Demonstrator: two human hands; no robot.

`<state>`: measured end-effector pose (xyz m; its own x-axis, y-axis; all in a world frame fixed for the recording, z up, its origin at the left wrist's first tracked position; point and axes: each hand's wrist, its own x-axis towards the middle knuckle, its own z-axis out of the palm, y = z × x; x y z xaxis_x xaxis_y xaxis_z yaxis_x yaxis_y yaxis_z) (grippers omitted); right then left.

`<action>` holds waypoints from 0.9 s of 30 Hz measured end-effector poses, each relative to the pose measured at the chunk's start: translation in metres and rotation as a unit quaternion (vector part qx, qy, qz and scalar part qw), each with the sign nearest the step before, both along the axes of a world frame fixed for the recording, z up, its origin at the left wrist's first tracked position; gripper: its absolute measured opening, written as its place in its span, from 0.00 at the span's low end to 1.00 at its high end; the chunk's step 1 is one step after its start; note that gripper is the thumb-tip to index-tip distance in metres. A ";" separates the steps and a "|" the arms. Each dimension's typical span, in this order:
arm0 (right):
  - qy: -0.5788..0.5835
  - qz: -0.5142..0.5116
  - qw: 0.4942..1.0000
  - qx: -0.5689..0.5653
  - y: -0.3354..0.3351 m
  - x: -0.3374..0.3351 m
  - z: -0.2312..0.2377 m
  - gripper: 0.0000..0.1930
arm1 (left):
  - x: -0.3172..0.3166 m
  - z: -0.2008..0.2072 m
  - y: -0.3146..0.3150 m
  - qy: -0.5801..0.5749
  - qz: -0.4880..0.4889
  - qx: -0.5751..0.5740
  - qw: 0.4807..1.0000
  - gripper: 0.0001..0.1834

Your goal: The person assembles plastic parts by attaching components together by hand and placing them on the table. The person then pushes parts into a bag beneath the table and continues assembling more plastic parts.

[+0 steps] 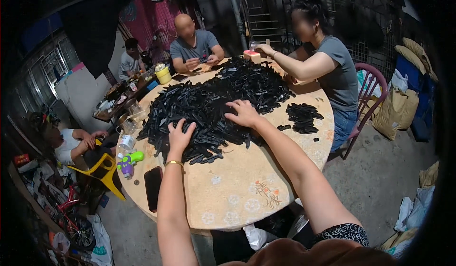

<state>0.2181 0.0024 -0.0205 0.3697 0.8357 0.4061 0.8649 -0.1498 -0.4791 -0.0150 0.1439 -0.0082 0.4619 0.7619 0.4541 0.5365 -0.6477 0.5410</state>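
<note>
Head view: the pile of black pieces (190,102) is heaped across the middle of the round table (213,195), perhaps so it can be reached from several sides; on its near side the left hand (180,134) and right hand (243,114) are held apart, fingers spread, nothing visibly gripped. Rightward, a smaller heap (304,118) is set separately, likely as a portion; the phone (153,187) and toy (129,164) are placed leftward, presumably out of the way

Purple-and-green toy (126,168) and dark phone (153,188) left of centre, yellow plastic seat (112,184) and red bicycle (73,214) lower left, yellow container (163,75) upper centre, tan sack (395,110) at right.
</note>
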 end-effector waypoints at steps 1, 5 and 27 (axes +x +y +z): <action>0.002 -0.017 1.000 -0.025 -0.009 -0.006 0.003 0.30 | 0.003 -0.001 -0.007 -0.003 -0.013 0.006 1.000 0.33; -0.014 -0.016 1.000 0.007 -0.026 -0.022 -0.008 0.29 | 0.010 -0.001 -0.032 0.008 0.001 -0.004 1.000 0.32; 0.012 0.035 0.980 0.194 -0.087 -0.037 -0.018 0.15 | 0.030 -0.004 -0.147 -0.012 -0.138 0.207 0.968 0.18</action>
